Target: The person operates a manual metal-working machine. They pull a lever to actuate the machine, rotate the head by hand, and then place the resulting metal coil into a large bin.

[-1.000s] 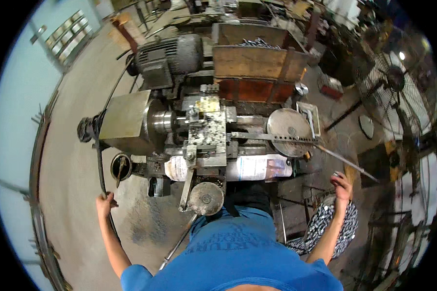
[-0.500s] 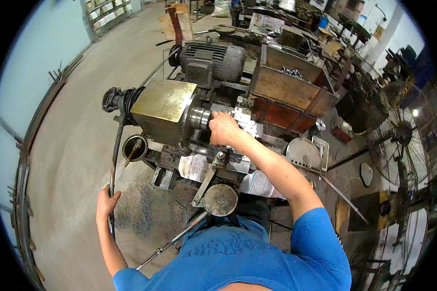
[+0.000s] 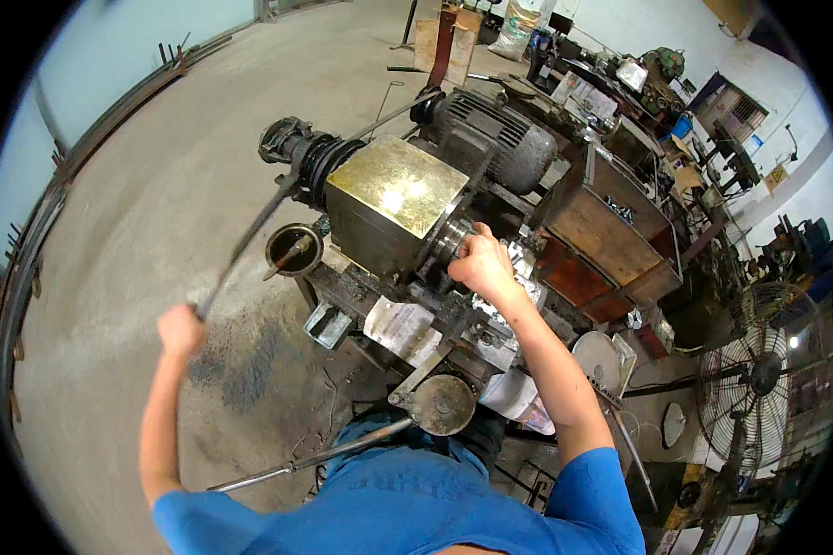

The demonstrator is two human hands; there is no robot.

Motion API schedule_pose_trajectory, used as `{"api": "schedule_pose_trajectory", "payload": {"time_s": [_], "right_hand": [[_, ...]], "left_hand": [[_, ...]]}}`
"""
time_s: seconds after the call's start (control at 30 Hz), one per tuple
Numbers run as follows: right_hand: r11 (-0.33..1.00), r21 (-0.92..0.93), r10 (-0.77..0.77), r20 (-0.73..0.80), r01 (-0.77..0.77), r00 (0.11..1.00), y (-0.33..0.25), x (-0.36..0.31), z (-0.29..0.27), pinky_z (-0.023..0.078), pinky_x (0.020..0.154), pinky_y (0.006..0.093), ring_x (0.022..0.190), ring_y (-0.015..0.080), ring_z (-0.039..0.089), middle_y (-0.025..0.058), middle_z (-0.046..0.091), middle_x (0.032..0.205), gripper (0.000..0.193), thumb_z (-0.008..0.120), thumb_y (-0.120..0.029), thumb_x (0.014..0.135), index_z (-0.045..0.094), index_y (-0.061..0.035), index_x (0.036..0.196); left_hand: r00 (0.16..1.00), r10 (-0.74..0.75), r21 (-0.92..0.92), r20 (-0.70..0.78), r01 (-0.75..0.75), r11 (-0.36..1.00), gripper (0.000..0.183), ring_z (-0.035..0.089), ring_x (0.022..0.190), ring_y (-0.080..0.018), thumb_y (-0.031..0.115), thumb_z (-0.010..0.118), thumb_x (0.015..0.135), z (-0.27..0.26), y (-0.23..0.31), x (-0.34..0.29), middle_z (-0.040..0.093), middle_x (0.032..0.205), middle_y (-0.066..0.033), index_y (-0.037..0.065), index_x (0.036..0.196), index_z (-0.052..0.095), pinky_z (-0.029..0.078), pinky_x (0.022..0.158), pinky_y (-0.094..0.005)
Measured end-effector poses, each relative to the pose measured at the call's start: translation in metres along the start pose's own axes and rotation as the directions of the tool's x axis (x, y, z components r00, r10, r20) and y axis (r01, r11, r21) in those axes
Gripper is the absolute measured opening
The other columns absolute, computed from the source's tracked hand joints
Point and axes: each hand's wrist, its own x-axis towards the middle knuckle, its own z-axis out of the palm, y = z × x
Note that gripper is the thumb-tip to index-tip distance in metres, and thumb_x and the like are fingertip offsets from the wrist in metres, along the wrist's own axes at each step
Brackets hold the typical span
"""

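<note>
My left hand [image 3: 182, 330] is closed round the lower end of a long metal lever [image 3: 250, 236], out to the left of the machine. The lever slants up to the dark clamp and pulley end [image 3: 296, 153] of a small lathe's headstock [image 3: 379, 222], which has a brassy top plate. My right hand [image 3: 483, 265] is at the shiny round spindle nose [image 3: 450, 239] on the headstock's other side. Its fingers are curled against the metal there, and whatever they pinch is hidden. Below it lies the cross slide with a round handwheel [image 3: 442, 404] and a long bar handle [image 3: 315, 457].
Behind the headstock sits a finned electric motor [image 3: 495, 139]. A rusty metal bin [image 3: 611, 222] with small parts stands right of it. An oily pot with a brush [image 3: 293, 250] is at the left. A caged fan [image 3: 750, 388] stands at far right; bars [image 3: 93, 148] line the left wall.
My left hand has moved up with the lever, which now slants more to the left. My right hand stays at the spindle nose. The whole view has turned and shifted.
</note>
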Motion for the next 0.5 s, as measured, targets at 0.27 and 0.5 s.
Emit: {"api": "schedule_pose_trajectory", "payload": {"time_s": [0.27, 0.5], "right_hand": [[1.000, 0.000, -0.013, 0.023, 0.013, 1.000, -0.001, -0.009, -0.007, 0.046, 0.083, 0.0414, 0.095, 0.0445, 0.055, 0.0248, 0.044, 0.127, 0.018, 0.058, -0.013, 0.053, 0.061, -0.0037, 0.068], [0.921, 0.344, -0.105, -0.241, 0.186, 0.965, 0.029, -0.094, -0.059, 0.043, 0.087, 0.0361, 0.105, 0.0390, 0.052, 0.0210, 0.047, 0.125, 0.024, 0.062, -0.013, 0.054, 0.060, -0.0056, 0.077]], "left_hand": [[0.971, 0.093, 0.128, -0.219, -0.066, 0.990, 0.018, 0.062, 0.075, -0.0323, 0.008, 0.054, 0.071, 0.003, -0.055, 0.087, 0.063, 0.079, -0.0169, 0.008, 0.085, 0.065, 0.049, 0.068, -0.0423], [0.993, -0.084, -0.991, -0.083, -0.074, 0.108, 0.024, 0.062, 0.074, -0.0242, 0.015, 0.051, 0.086, 0.124, 0.084, 0.019, 0.063, 0.075, -0.0112, -0.002, 0.099, 0.061, 0.048, 0.075, -0.0382]]}}
